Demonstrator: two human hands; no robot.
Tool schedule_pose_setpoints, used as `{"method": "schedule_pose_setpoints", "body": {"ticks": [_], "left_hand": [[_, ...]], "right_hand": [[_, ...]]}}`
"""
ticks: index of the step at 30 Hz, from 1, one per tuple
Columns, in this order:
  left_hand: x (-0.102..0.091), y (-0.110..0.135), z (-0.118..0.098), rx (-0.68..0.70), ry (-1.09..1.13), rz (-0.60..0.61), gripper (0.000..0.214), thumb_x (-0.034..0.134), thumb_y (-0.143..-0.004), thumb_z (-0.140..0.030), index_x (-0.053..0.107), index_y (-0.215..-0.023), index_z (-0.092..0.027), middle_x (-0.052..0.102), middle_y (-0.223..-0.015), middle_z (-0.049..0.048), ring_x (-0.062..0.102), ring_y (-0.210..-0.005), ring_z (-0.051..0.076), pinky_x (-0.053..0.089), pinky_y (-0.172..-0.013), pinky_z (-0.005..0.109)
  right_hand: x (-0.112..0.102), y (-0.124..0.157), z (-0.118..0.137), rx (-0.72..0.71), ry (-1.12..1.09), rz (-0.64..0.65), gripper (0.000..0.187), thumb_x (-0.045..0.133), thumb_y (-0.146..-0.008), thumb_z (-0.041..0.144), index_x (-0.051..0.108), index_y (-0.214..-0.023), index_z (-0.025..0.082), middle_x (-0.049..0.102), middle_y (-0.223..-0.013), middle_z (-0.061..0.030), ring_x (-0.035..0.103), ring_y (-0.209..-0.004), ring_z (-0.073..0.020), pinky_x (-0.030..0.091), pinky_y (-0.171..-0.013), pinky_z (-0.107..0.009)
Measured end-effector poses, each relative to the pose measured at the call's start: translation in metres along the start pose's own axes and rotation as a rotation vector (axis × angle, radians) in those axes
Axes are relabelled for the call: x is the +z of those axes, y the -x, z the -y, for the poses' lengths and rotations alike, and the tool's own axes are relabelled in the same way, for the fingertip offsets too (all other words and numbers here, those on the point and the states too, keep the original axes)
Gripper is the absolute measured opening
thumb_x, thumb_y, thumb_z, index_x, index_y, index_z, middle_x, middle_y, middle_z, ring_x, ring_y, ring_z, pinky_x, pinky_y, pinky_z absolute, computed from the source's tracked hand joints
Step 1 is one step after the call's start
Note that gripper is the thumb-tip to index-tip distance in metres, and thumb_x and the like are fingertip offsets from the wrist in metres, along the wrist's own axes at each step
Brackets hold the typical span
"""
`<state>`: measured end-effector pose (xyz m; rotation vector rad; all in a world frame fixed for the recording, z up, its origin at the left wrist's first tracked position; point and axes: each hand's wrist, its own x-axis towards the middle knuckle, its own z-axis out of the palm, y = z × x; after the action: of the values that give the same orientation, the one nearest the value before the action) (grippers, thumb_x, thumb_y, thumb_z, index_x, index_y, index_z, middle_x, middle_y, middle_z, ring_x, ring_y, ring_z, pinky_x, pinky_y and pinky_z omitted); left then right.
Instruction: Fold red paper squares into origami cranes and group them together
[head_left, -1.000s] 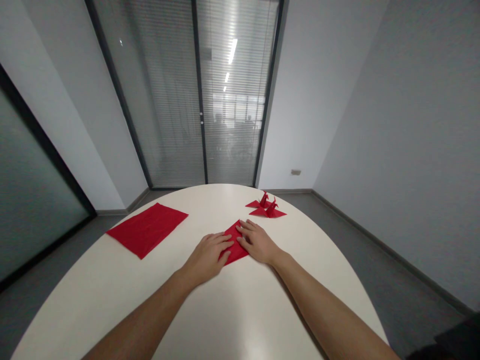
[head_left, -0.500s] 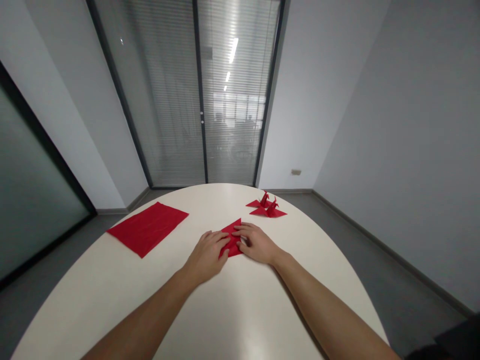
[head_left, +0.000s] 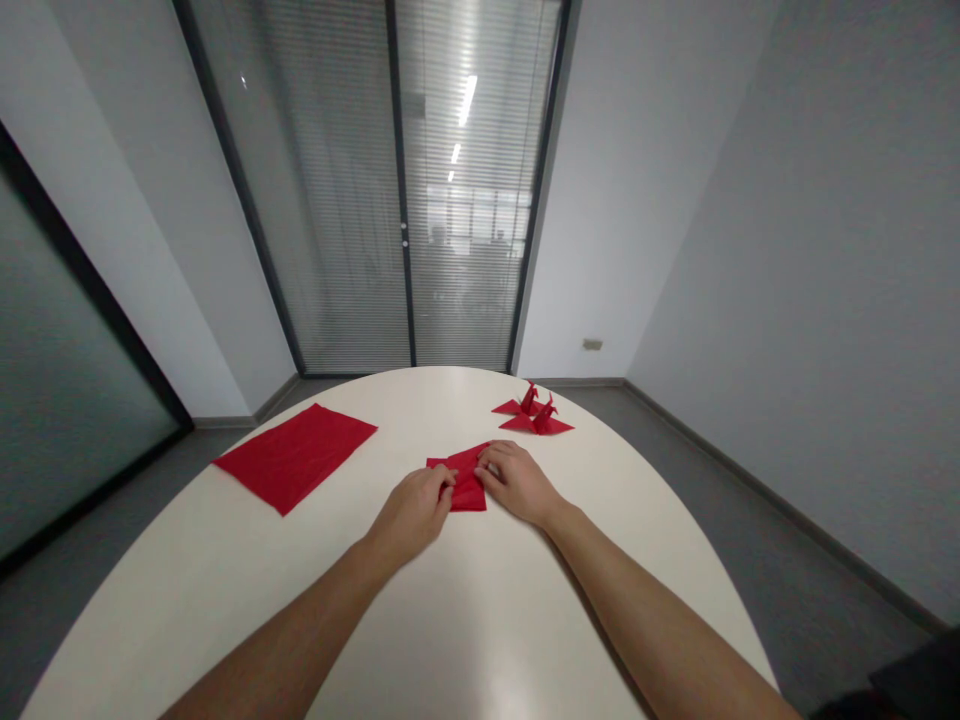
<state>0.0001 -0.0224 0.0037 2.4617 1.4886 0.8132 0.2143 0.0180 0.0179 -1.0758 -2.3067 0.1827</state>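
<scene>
the folded red origami paper point(head_left: 470, 485) is lying between both hands on the white table point(head_left: 450, 620), probably behaving as light, thin and easily creased, its edges offering the safest hold. the left hand point(head_left: 416, 507) is pinching its left part; the right hand point(head_left: 519, 485) is curling over its right edge, whether pinching i cannot tell. the smooth tabletop is gleaming; slatted blinds point(head_left: 465, 290) are hanging beyond.

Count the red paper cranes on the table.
2: the nearer crane sits beyond the right hand; the farther crane is just behind, partly hidden by the first, toward the far edge of the table.
</scene>
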Motion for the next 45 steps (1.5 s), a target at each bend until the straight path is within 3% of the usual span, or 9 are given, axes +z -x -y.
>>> {"method": "schedule_pose_setpoints", "body": {"ticks": [4,11,16,21,30,39,45], "left_hand": [[0.001,0.001,0.002,-0.025,0.087,0.015,0.015,0.05,-0.09,-0.011,0.059,-0.096,-0.022,0.073,-0.117,0.0084,0.07,-0.107,0.022,0.054,-0.091,0.036],[0.0,-0.001,0.0,-0.006,0.053,-0.01,0.029,0.052,-0.087,-0.009,0.066,-0.109,-0.021,0.075,-0.11,0.0059,0.071,-0.1,0.022,0.055,-0.091,0.036],[0.001,-0.002,0.0,0.01,0.019,0.0,0.032,0.051,-0.087,-0.008,0.072,-0.108,-0.02,0.073,-0.119,0.0059,0.069,-0.109,0.022,0.053,-0.1,0.037],[0.001,-0.002,-0.001,0.024,-0.026,0.001,0.032,0.049,-0.091,-0.012,0.074,-0.11,-0.018,0.072,-0.122,0.008,0.068,-0.111,0.022,0.053,-0.102,0.038],[-0.002,-0.001,-0.001,0.203,0.066,0.026,0.038,0.05,-0.086,-0.008,0.07,-0.117,-0.018,0.072,-0.119,0.0092,0.064,-0.112,0.023,0.05,-0.104,0.042],[0.003,0.001,0.003,0.241,0.042,0.038,0.034,0.054,-0.085,-0.009,0.072,-0.112,-0.02,0.071,-0.124,0.0088,0.063,-0.12,0.024,0.046,-0.109,0.044],[0.002,0.0,-0.001,0.178,-0.003,0.018,0.034,0.058,-0.086,-0.015,0.071,-0.117,-0.021,0.071,-0.125,0.0083,0.065,-0.117,0.025,0.049,-0.105,0.042]], "right_hand": [[0.002,0.0,0.0,0.033,0.023,0.0,0.013,0.059,-0.094,0.023,0.066,-0.084,0.018,0.067,-0.087,-0.006,0.059,-0.088,-0.0209,0.045,-0.084,-0.035],[0.002,0.0,-0.002,0.11,0.02,-0.01,0.004,0.065,-0.089,0.02,0.069,-0.091,0.019,0.068,-0.095,-0.0064,0.059,-0.092,-0.0218,0.045,-0.084,-0.034],[-0.001,0.0,0.002,0.082,0.049,0.012,0.011,0.063,-0.09,0.018,0.073,-0.094,0.02,0.07,-0.096,-0.0064,0.059,-0.093,-0.0223,0.045,-0.084,-0.035],[-0.001,0.002,0.007,0.026,0.082,0.073,0.022,0.057,-0.095,0.027,0.077,-0.105,0.022,0.073,-0.101,-0.0069,0.062,-0.093,-0.0234,0.046,-0.087,-0.037],[0.004,0.004,0.002,0.017,0.096,0.1,0.04,0.061,-0.09,0.032,0.07,-0.126,0.018,0.07,-0.126,-0.0103,0.061,-0.114,-0.028,0.045,-0.102,-0.042],[0.007,0.004,-0.002,-0.03,0.084,0.116,0.043,0.054,-0.094,0.028,0.065,-0.133,0.014,0.064,-0.135,-0.0123,0.057,-0.123,-0.0294,0.043,-0.108,-0.046],[0.009,0.006,-0.005,-0.032,0.08,0.145,0.059,0.066,-0.085,0.037,0.06,-0.138,0.011,0.059,-0.141,-0.017,0.053,-0.128,-0.0332,0.038,-0.112,-0.05]]}}
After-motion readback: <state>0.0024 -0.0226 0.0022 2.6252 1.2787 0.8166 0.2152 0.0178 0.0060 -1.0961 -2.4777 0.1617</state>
